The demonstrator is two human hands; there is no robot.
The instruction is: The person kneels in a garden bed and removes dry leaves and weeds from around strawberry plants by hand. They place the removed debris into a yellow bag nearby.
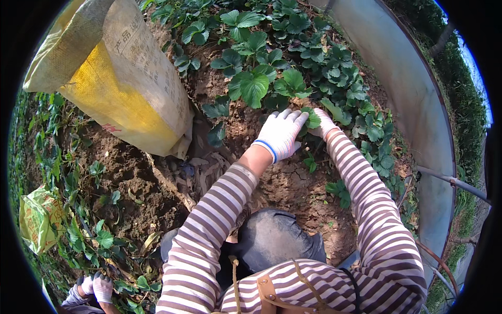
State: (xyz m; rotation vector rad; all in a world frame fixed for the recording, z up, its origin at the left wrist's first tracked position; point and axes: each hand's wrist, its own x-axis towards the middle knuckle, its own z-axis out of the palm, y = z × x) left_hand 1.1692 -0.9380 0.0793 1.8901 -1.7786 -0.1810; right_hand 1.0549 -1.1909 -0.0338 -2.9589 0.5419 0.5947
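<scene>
My left hand (280, 131), in a white knit glove with grey fingertips and a blue cuff edge, reaches over the soil among strawberry plants (251, 84). Its fingers lie against a green leaf (312, 118) between the two hands. Whether they grip it is hidden. My right hand (323, 122), in a like glove, is just right of that leaf, its fingers partly hidden by leaves. Small green shoots (310, 163) stand in the dry soil below the hands.
A tall woven sack (133, 90), white and yellow with printing, stands at the upper left. A green plastic bag (41, 219) lies far left. Plastic sheeting (423, 102) and a metal pipe (451, 180) border the right. Another person's gloved hands (96, 287) show at the lower left.
</scene>
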